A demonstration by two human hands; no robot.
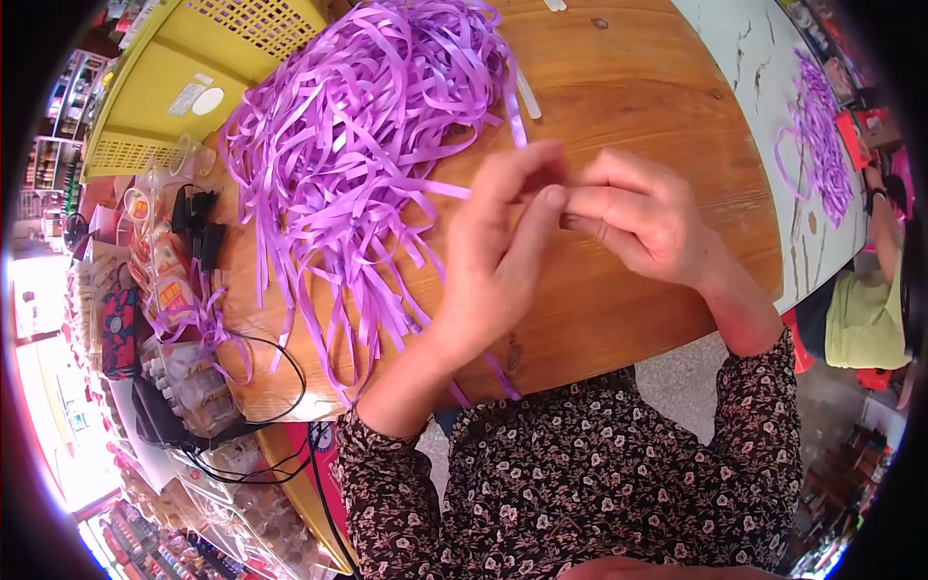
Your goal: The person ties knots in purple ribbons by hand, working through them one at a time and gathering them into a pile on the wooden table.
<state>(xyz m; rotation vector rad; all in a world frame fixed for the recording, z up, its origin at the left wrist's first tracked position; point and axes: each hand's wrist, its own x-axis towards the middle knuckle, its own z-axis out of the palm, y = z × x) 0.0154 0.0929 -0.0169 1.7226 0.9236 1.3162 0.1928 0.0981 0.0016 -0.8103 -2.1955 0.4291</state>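
Over the wooden table (648, 106), my two hands meet at the fingertips. A strand of purple ribbon (440, 187) runs from the big tangled heap of purple ribbons (377, 106) into my left hand (488, 266), whose thumb and fingers are closed on it. Another ribbon strand (518, 124) reaches behind the left fingers. My right hand (643, 217) is pinched closed, its fingertips touching the left thumb. Whatever lies between the right fingertips is hidden. Loose ribbon ends trail under my left forearm and over the table's near edge.
A yellow plastic crate (155, 77) stands at the back left. Black clip-like items (198, 227), plastic bags and dark cables (302, 372) crowd the left edge. On the right, a white marbled table (739, 48) bears another purple ribbon bundle (822, 145), beside a person in a light green garment (867, 309).
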